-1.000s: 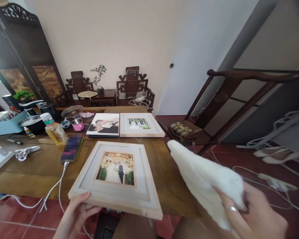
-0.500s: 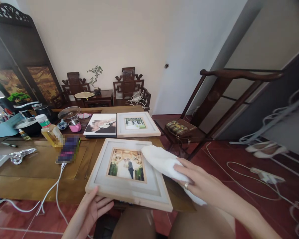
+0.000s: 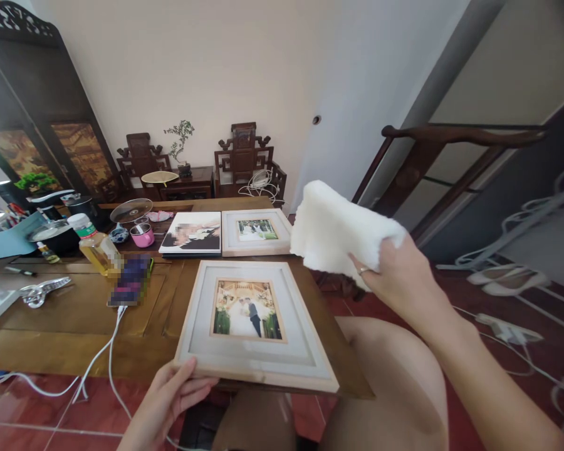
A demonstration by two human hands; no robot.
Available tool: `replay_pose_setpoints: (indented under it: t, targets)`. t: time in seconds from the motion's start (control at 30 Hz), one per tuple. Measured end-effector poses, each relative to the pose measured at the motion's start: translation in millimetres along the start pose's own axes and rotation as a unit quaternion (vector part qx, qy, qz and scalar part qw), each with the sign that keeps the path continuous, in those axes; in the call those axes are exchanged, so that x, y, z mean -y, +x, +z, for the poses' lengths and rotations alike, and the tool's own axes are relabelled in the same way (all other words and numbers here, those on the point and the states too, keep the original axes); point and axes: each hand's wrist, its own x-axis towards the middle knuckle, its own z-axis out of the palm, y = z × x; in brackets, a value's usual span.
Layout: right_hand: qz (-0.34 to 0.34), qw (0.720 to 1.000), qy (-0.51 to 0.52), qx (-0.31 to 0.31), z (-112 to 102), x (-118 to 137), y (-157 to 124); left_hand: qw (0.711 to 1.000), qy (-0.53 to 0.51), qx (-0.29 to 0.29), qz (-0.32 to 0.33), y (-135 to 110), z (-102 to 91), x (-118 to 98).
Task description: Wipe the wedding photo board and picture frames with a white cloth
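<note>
A light wooden picture frame (image 3: 305, 313) with a white mat and a wedding photo (image 3: 248, 310) lies on the table's near edge. My left hand (image 3: 181, 388) grips its front left corner, thumb on top and fingers underneath. Above and to the right of the frame, my right hand (image 3: 390, 269) is closed on a white cloth (image 3: 341, 228), which hangs in the air clear of the glass. Partly behind the cloth sits a second framed photo (image 3: 256, 230). Left of that lies a photo panel (image 3: 191, 233) on a dark item.
On the wooden table (image 3: 94, 344) stand a bottle (image 3: 96, 244), a pink cup (image 3: 142, 235) and a phone (image 3: 130, 282) with a white cable (image 3: 101, 351). A wooden chair (image 3: 465, 134) stands to the right. White shoes (image 3: 512, 280) and a power strip (image 3: 512, 329) lie on the floor.
My right hand has lifted the cloth off the frame, up and to the right, and the cloth now spreads wider. The frame has shifted slightly right, my left hand still on its corner.
</note>
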Motion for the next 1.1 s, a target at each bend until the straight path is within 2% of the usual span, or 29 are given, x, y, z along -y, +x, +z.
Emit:
replay_pose_setpoints:
  t: [0.1,0.17,0.23,0.3,0.37,0.43,0.5,0.6,0.67,0.77,0.87,0.93,0.97,1.1]
  targets:
    - [-0.071,0.997,0.007,0.003,11,0,-2,0.988,0.152,0.012,0.033,-3,1.3,-2]
    - [-0.088,0.996,0.002,0.015,21,-2,-4,0.954,0.293,0.016,0.068,-6,-3.3,-10]
    - [-0.075,0.997,-0.013,0.009,32,-4,-4,0.899,0.409,-0.022,0.157,-6,-8.0,-21]
    - [-0.055,0.998,-0.033,-0.007,44,-6,-2,0.853,0.444,-0.106,0.254,0,-7.6,-32]
    - [-0.052,0.997,-0.048,-0.008,59,-3,-1,0.835,0.423,-0.143,0.322,14,0.2,-40]
    - [-0.087,0.994,-0.06,0.035,75,3,-5,0.839,0.378,-0.121,0.372,36,13.1,-42]
    - [-0.136,0.98,-0.083,0.116,90,14,-14,0.827,0.382,-0.079,0.405,61,25.8,-41]
    - [-0.181,0.949,-0.133,0.221,98,27,-31,0.775,0.438,-0.042,0.454,92,34.4,-37]
    - [-0.195,0.934,-0.145,0.262,91,29,-37,0.731,0.476,-0.022,0.488,104,32.7,-36]
    - [-0.17,0.931,-0.144,0.288,70,21,-31,0.675,0.53,0.038,0.512,109,27.0,-36]
    - [-0.117,0.955,-0.182,0.201,60,12,-17,0.657,0.563,0.055,0.497,107,25.5,-36]
    - [-0.131,0.958,-0.209,0.142,65,10,-13,0.652,0.582,0.047,0.484,105,27.3,-36]
    - [-0.151,0.955,-0.215,0.139,70,11,-13,0.647,0.593,0.044,0.477,104,28.6,-37]
    - [-0.195,0.93,-0.204,0.236,93,19,-23,0.627,0.633,0.039,0.451,100,34.4,-40]
